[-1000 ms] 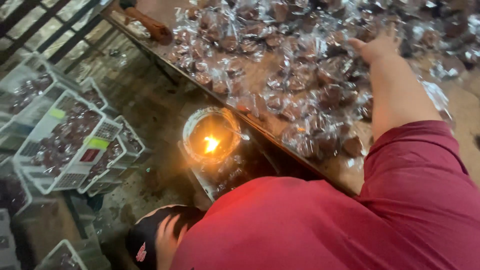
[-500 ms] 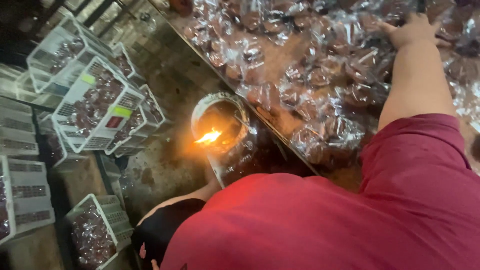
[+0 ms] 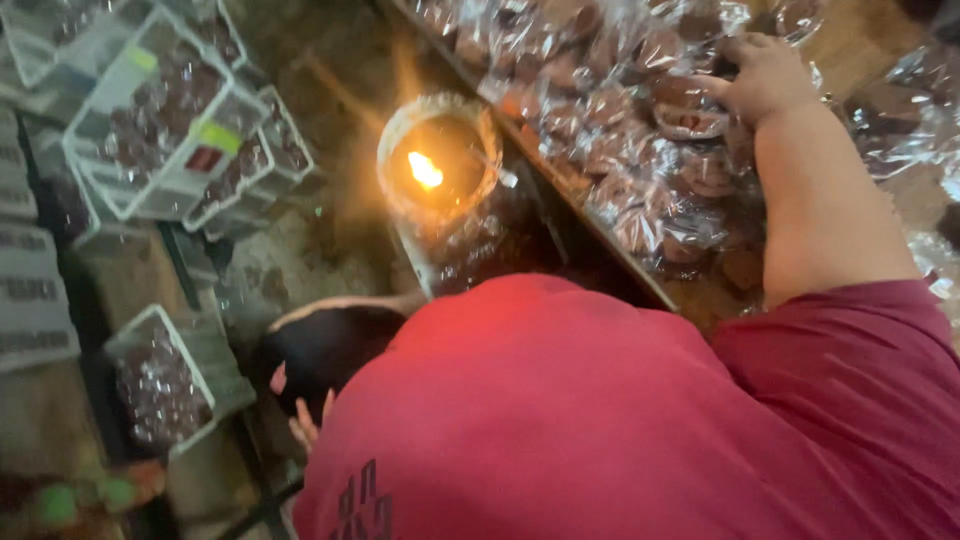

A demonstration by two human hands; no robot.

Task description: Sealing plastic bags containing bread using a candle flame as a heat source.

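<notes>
My right hand [image 3: 765,75] reaches out over a pile of brown sweets in clear plastic wraps [image 3: 620,150] on a low wooden table [image 3: 660,290]. Its fingers curl down onto one wrapped packet [image 3: 688,118] at the top of the pile. Only a few fingertips of my left hand [image 3: 305,428] show below my red shirt [image 3: 620,420], beside a black object [image 3: 320,350] on the floor. Whether that hand holds anything is hidden.
A small flame burns in a round bowl [image 3: 437,165] by the table's near edge. White crates [image 3: 170,130] filled with wrapped sweets stand on the floor at left, and another crate [image 3: 170,385] sits lower left. Stacked trays [image 3: 30,290] line the left edge.
The view has swung down and closer, so the crates and flame bowl have shifted up. My right hand stays on the pile of packets.
</notes>
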